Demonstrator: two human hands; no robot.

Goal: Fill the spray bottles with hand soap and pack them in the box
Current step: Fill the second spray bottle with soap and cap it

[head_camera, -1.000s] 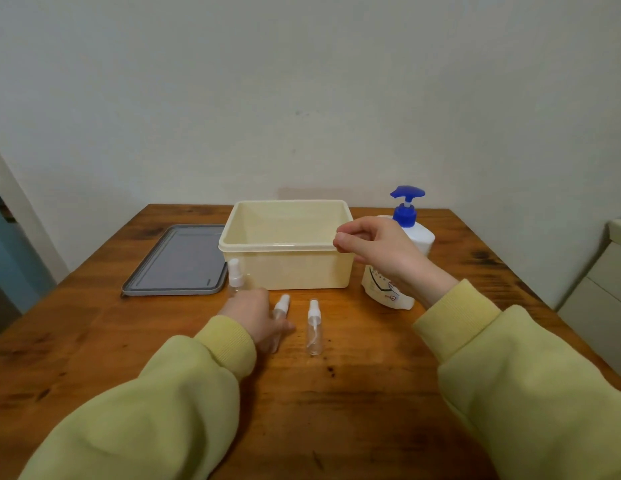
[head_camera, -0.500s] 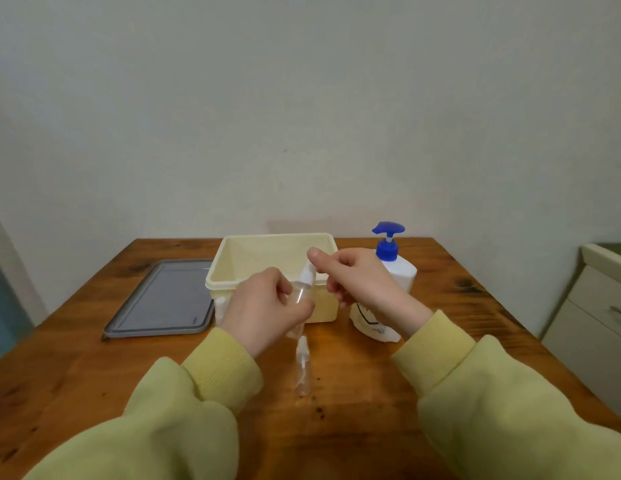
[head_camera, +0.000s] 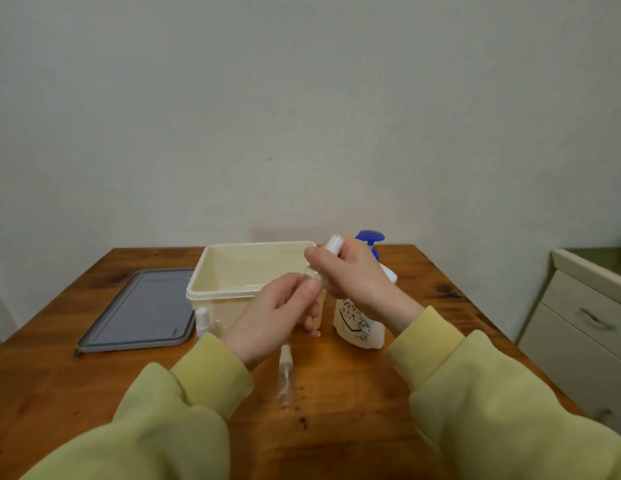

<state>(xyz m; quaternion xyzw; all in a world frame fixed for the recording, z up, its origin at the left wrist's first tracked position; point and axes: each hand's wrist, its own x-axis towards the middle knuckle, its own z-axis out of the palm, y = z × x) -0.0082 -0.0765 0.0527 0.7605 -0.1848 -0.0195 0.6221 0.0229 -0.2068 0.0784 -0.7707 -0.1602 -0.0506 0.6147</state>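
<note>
My left hand (head_camera: 274, 317) has raised the spray bottle (head_camera: 315, 276) off the table (head_camera: 94, 393), fingers pinching its body before the box (head_camera: 215, 292). My right hand (head_camera: 354, 275) curls its fingers round the cap (head_camera: 334, 243). Wooden surface; pale wall (head_camera: 302, 116).

Noted grey tray (head_camera: 139, 306) flat on wooden table (head_camera: 337, 427), left side. Saw pale drawer cabinet (head_camera: 586, 327) at right, plain wall (head_camera: 302, 116) behind.
</note>
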